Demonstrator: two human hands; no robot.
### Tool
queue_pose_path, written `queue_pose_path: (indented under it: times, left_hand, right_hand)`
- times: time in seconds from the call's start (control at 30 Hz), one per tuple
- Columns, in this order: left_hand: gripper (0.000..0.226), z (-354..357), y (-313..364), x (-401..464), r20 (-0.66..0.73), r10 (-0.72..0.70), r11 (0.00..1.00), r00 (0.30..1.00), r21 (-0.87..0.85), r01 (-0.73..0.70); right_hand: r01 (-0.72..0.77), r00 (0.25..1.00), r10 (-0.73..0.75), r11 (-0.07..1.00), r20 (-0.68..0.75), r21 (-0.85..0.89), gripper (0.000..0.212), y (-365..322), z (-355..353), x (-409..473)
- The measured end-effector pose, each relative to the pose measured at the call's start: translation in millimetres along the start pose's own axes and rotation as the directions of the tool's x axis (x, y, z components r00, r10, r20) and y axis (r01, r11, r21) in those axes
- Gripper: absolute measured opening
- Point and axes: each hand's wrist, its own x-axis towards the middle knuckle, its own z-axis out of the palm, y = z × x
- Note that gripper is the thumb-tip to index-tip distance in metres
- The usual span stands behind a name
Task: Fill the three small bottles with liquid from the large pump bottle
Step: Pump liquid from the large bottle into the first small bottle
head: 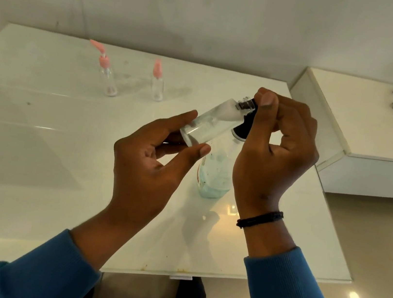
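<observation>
Centre frame: our left hand (154,147) pinches the base of a tilted small clear bottle (210,123) between thumb and fingers, while our right hand (277,145) pinches its neck against the dark pump head of the large pump bottle (214,174) standing below. We judge spillage likely if the mouth slips off the nozzle. Two pink-capped bottles (108,77) wait at upper left on the white table (37,150).
</observation>
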Motion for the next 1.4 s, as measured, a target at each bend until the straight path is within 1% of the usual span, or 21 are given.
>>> queue_pose_path:
  times: [0.17, 0.33, 0.5, 0.67, 0.87, 1.0, 1.2, 1.4]
  left_hand:
    - [0.044, 1.1, 0.1, 1.6, 0.001, 0.004, 1.000, 1.000, 0.019, -0.004]
    - [0.044, 0.0, 0.3, 0.7, -0.014, -0.004, 1.000, 1.000, 0.021, 0.004]
    - [0.044, 0.3, 1.6, 1.8, 0.001, -0.004, 1.000, 1.000, 0.022, 0.004]
    - [0.044, -0.8, 0.6, 1.9, -0.004, 0.015, 0.999, 1.000, 0.045, -0.014]
    - [0.045, -0.6, 1.0, 1.7, -0.006, 0.001, 1.000, 1.000, 0.023, -0.001]
    - [0.044, -0.5, -0.1, 2.1, -0.014, 0.001, 1.000, 1.000, 0.027, -0.001]
    - [0.044, -0.9, 0.4, 1.5, -0.013, -0.007, 1.000, 1.000, 0.005, 0.007]
    - [0.043, 0.0, 1.0, 1.4, -0.018, -0.023, 1.000, 1.000, -0.004, 0.023]
  right_hand:
    - [0.013, 1.000, -0.013, 1.000, -0.014, -0.007, 0.024, -1.0, 0.0, 3.9]
    - [0.000, 1.000, 0.000, 1.000, 0.005, -0.007, 0.022, -1.4, 0.9, 1.5]
    - [0.024, 1.000, -0.024, 0.999, -0.003, -0.027, 0.024, -1.4, -1.6, 5.6]
    - [0.002, 1.000, -0.002, 1.000, -0.001, -0.002, 0.022, 1.2, 1.5, -0.7]
    - [0.020, 1.000, -0.020, 1.000, -0.003, -0.008, 0.022, 1.0, -0.7, 5.0]
    - [-0.001, 1.000, 0.001, 1.000, 0.006, 0.011, 0.022, 2.7, 2.0, 0.7]
    - [0.015, 1.000, -0.015, 1.000, 0.006, -0.012, 0.025, 1.6, -2.6, 7.6]
    - [0.029, 1.000, -0.029, 1.000, 0.009, 0.001, 0.021, 2.5, 0.7, 4.4]
